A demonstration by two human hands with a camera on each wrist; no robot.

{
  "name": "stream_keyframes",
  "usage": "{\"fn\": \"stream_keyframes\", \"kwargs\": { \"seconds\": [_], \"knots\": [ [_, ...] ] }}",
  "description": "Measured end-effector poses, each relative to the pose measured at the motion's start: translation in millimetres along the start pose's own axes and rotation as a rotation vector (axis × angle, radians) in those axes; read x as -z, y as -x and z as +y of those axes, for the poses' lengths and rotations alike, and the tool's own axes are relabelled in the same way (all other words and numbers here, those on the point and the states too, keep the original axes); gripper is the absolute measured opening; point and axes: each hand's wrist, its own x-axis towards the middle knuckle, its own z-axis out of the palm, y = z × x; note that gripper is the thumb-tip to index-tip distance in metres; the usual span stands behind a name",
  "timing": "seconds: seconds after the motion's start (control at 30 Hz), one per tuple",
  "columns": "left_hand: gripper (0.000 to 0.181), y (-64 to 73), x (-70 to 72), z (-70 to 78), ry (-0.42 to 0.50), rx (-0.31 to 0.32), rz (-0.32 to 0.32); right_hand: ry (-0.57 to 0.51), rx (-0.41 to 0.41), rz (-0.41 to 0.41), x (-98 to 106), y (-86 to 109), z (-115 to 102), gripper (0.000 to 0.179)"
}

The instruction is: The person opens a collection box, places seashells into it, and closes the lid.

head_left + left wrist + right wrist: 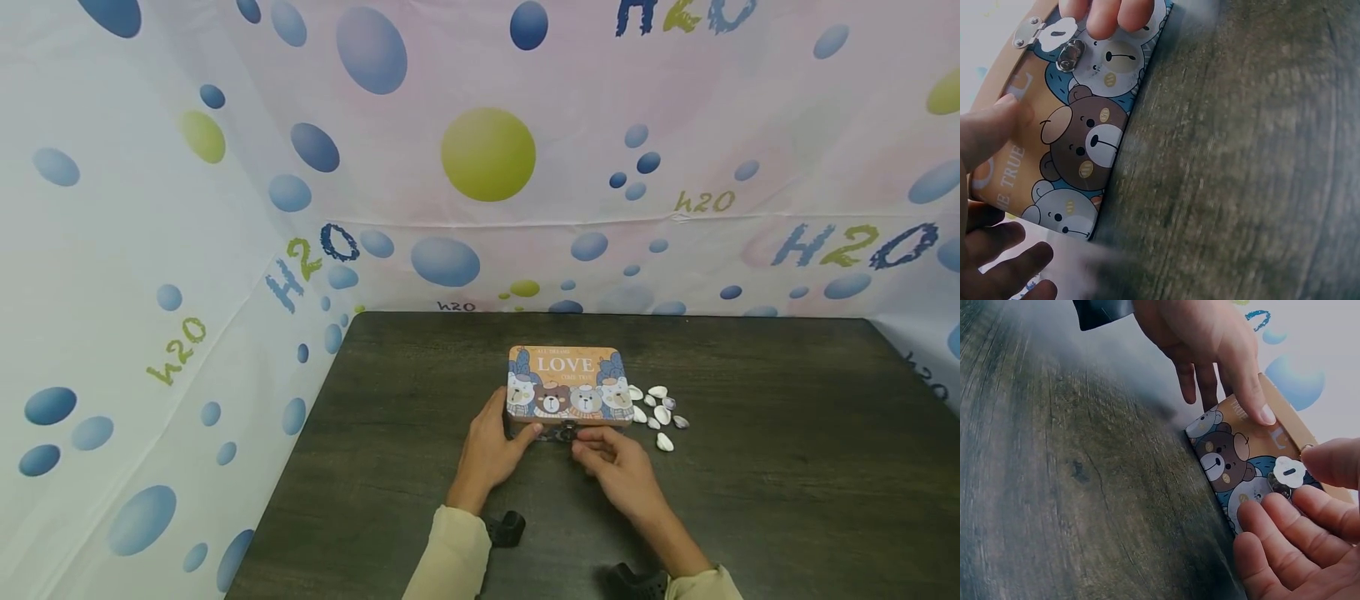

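Left hand [486,454] holds orange rectangular bear-print box [567,385]; right hand [624,479], fingers bent at silver metal clasp [1289,472], can't tell if pinching.

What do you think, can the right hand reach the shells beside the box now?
Probably yes: the shells lie on the table right of the box, near the right hand, with nothing visible between. Its fingers would first need to leave the clasp.

One orange, rectangular box [566,367] has four cartoon animals [552,400] on top and one silvery metal clasp [1058,34] in front. At least nine small, whitish shells [662,414] lie right of it. Nearer than the box come two bare hands [487,454], two cream sleeves [453,554] and two black wrist devices [507,529].
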Motion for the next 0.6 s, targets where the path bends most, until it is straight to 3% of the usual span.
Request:
{"fn": "stream_keyframes", "kwargs": {
  "seconds": [0.33,0.6],
  "knots": [
    [0.079,-1.5,4.1,1.9,-0.017,-0.015,0.002,-0.027,-0.050,0.000,0.3,-2.9,-3.8,0.025],
    [0.076,-3.5,6.3,6.5,0.007,0.006,0.006,-0.046,-0.022,0.011,3.1,-5.6,-6.0,0.024]
  ]
}}
